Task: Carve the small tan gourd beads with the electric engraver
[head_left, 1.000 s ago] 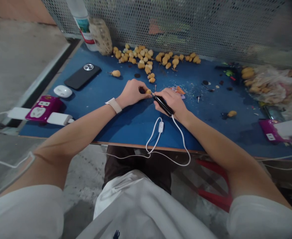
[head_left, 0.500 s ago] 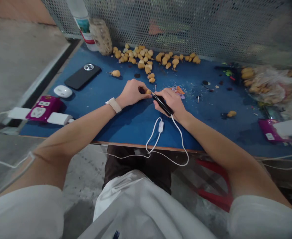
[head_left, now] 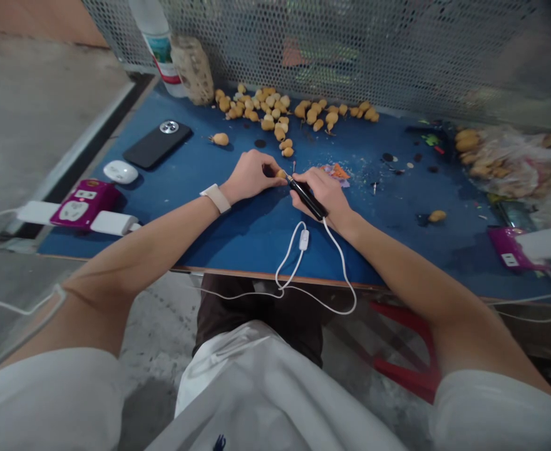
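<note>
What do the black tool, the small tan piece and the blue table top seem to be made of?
The black tool in the right hand: likely plastic, smooth, slightly shiny. The small tan piece pinched by the left hand: perhaps dried gourd or wood, matte; too small to tell. The table top: probably laminated board, matte blue, brown edge.

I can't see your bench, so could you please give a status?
Left hand pinches small tan piece. Right hand grips black pen tool, tip at piece. White cable trails behind, clear.
</note>
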{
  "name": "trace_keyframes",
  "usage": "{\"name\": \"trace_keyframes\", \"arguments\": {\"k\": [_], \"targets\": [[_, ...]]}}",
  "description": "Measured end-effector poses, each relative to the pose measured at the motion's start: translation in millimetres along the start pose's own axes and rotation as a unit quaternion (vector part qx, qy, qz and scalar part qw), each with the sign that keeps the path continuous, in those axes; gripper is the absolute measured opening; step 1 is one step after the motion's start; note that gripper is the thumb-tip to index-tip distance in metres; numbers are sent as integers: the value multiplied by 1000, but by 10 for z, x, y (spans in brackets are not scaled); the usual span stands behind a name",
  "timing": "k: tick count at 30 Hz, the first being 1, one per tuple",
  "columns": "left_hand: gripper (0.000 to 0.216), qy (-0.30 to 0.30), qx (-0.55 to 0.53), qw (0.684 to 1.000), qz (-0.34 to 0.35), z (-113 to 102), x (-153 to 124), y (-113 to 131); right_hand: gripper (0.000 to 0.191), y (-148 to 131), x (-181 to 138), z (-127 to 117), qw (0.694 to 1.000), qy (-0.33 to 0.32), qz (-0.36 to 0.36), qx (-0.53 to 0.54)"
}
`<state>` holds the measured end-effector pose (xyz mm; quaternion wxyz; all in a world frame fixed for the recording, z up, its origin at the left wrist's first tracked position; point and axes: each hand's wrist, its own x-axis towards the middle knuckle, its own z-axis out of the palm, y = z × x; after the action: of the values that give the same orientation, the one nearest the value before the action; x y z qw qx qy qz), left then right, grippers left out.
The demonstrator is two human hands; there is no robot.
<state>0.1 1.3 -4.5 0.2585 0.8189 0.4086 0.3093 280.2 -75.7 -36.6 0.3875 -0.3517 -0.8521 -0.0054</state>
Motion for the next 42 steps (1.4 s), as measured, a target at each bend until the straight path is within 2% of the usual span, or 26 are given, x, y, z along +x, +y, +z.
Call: {"name": "trace_keyframes", "arguments": {"k": [6,9,14,20,31,37,42], "targets": [[27,4,-10,1000,8,22,6,-32,24,24,-5,-11,1000,0,-29,-11],[27,5,-13,1000,9,19,3,-38,22,20,-12,-26,1000,-16,-13,-22],[27,4,-8,1000,4,15,5,-25,26,-40,4,-16,999,31,-19,-21],[23,6,0,1000,-5,17,10,1,25,-74,11,6,1000,23,-16,-9],[29,-17,1,1000,-3,-27,4,7,27,45,-30,-11,1000,-6,11,16],[26,-8,-1,1000,4,-13,7,-13,21,-133,-4,-42,999,-2,38,12],[26,-2,3,1000,8,-3,8,-13,19,-236,21,-50,997,26,60,25]]}}
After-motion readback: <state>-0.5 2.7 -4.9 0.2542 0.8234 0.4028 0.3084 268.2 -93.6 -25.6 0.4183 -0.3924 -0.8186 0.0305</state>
